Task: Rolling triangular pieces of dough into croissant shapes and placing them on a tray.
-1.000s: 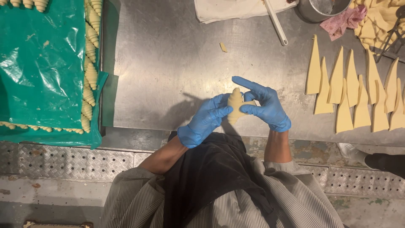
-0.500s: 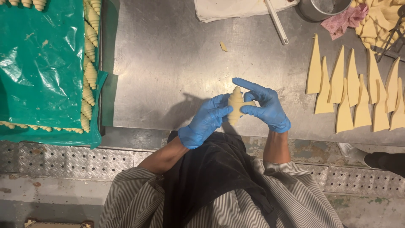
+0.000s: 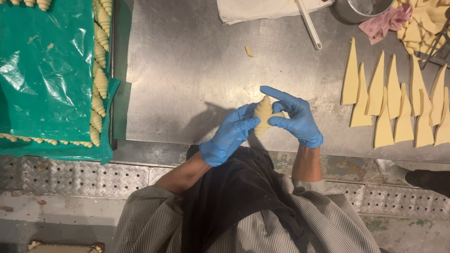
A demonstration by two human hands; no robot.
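Note:
A pale rolled piece of dough (image 3: 263, 112), pointed at its top, is held upright between both of my blue-gloved hands above the steel table (image 3: 187, 70). My left hand (image 3: 229, 136) grips its lower left side with fingertips. My right hand (image 3: 295, 117) wraps its right side, index finger stretched out past the tip. Several flat dough triangles (image 3: 389, 103) lie in overlapping rows on the table to the right.
A tray lined with green plastic film (image 3: 47, 75) stands at the left, with rolled dough pieces (image 3: 99, 79) along its right and bottom edges. At the back are a white cloth (image 3: 253, 8), a white handle (image 3: 309, 26), a metal pot (image 3: 361, 8), a pink rag (image 3: 384, 21) and dough scraps (image 3: 422, 26).
The rolled dough has shifted slightly between my fingers; both hands stay in almost the same place.

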